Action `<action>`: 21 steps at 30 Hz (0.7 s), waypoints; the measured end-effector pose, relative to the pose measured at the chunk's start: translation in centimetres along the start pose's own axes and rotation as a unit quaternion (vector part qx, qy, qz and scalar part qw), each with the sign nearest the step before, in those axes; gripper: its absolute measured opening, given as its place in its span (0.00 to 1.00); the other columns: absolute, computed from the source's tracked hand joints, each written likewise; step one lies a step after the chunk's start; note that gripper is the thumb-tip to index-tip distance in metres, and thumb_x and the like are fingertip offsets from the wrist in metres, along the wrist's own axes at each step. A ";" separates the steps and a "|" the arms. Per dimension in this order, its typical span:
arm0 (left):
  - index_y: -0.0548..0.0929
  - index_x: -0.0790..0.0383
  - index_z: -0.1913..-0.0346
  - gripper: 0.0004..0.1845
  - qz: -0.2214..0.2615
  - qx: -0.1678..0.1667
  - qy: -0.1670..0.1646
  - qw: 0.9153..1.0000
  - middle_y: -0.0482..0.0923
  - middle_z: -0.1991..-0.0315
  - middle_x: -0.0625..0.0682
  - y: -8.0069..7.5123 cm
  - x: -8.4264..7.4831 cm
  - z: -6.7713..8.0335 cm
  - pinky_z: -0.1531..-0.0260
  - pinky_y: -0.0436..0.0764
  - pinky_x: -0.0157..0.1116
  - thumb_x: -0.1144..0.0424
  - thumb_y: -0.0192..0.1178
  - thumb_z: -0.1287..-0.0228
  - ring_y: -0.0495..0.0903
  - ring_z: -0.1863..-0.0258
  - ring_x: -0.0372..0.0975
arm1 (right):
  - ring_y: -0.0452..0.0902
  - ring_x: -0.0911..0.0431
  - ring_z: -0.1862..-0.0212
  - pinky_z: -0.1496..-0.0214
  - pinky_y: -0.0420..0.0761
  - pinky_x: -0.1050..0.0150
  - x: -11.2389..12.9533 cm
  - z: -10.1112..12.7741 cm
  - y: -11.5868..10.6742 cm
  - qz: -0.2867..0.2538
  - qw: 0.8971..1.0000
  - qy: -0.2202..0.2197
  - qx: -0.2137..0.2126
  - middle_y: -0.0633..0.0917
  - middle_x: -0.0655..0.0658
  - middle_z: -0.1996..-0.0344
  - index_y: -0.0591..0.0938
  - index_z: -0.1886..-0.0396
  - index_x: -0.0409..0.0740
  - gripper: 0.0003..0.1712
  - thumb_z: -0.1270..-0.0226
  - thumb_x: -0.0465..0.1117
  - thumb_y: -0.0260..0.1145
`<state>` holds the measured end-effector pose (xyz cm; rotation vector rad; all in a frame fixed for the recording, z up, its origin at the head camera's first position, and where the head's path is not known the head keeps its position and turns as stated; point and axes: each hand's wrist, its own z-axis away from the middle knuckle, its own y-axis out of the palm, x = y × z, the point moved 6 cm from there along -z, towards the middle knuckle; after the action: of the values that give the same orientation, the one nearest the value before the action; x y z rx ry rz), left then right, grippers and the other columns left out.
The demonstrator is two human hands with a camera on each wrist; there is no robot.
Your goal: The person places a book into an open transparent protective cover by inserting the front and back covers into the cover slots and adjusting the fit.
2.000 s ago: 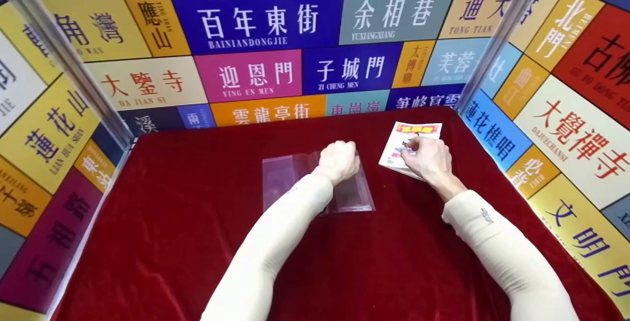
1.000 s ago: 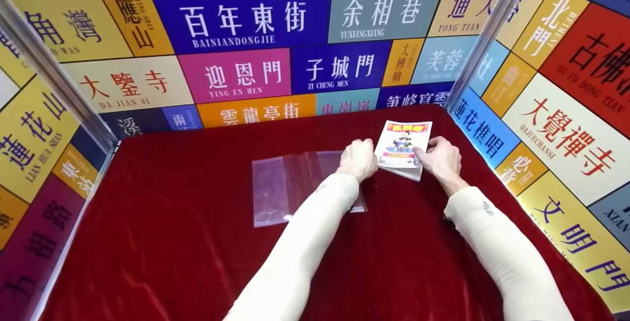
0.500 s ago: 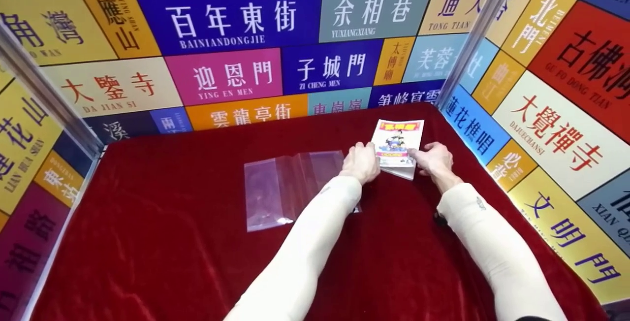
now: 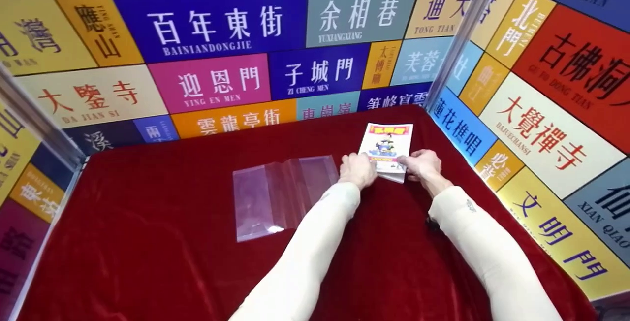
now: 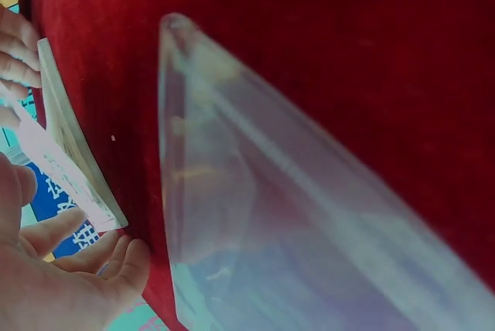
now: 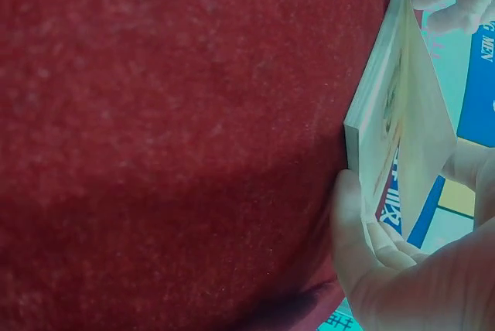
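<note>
A thin booklet with a colourful cartoon cover lies at the back right of the red velvet table. My left hand grips its near left edge and my right hand grips its near right edge. The right wrist view shows the booklet tilted up off the cloth, with my right hand pinching its corner between thumb and fingers. In the left wrist view my left hand curls at the booklet's corner. A clear plastic bag lies flat just left of my left forearm.
Walls covered in coloured sign panels close in the table at the back and on both sides, with metal corner posts. The plastic bag fills much of the left wrist view. Bare red cloth stretches to the front and left.
My left hand left the plastic bag and moved right to the booklet's left edge. My right hand slid from the cover to the right edge. Both hands now hold the booklet.
</note>
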<state>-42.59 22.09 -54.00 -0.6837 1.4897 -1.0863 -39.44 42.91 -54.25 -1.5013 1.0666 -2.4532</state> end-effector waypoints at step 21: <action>0.92 0.56 0.45 0.14 -0.011 0.039 -0.008 0.999 0.83 0.37 0.57 0.6 -0.2 0.0 0.38 0.87 0.47 0.54 0.64 0.24 0.79 0.35 0.52 | 0.89 0.60 0.68 0.58 0.95 0.62 0.0 -1.3 0.6 -0.105 0.988 0.093 0.060 0.89 0.52 0.74 0.79 0.44 0.40 0.20 0.29 0.39 0.77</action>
<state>-42.50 22.52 -54.46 -0.6526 1.4213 -1.1471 -40.62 43.11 -54.97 -1.4380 0.8034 -2.7915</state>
